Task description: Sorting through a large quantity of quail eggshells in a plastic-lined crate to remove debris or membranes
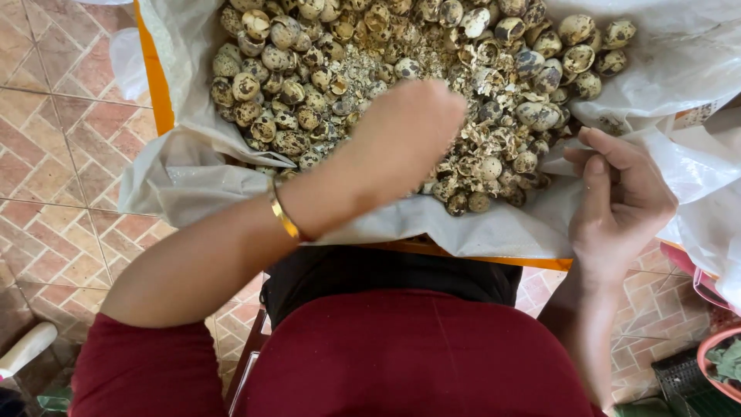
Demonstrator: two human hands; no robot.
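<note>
Down at the near edge, just red clothing (pixel 409 355), with tiled floor (pixel 54 154) off to the left. Just beyond, reaching across from the left with the left hand (pixel 409 127), gold bangle (pixel 284 216) on the wrist, knuckles up, fingertips dipped into the heap and hidden behind the back of the hand. Cannot tell whether pinching an egg or spread among the shells.

Over on the right, resting the right hand (pixel 617 201) at the edge of the white plastic liner (pixel 193 177), fingers curled in with the thumb laid along them, closed on a fold of liner by the look of it.

Farther in, right around that left hand, mid-heap: crushed shell fragments (pixel 463 147), pale and flaky. Farthest off, banked along the far and left sides inside the orange-rimmed box (pixel 154 77): whole speckled quail eggs (pixel 270 77), brown on cream.

Judging from that: better to work with fingertips only, light pressure, lifting whole eggs clear rather than raking through sharp shell. Worth holding the liner taut with the right to stop any rolling over the near rim. Best to feel for firm, rounded ones and leave the crumbly stuff lying.
</note>
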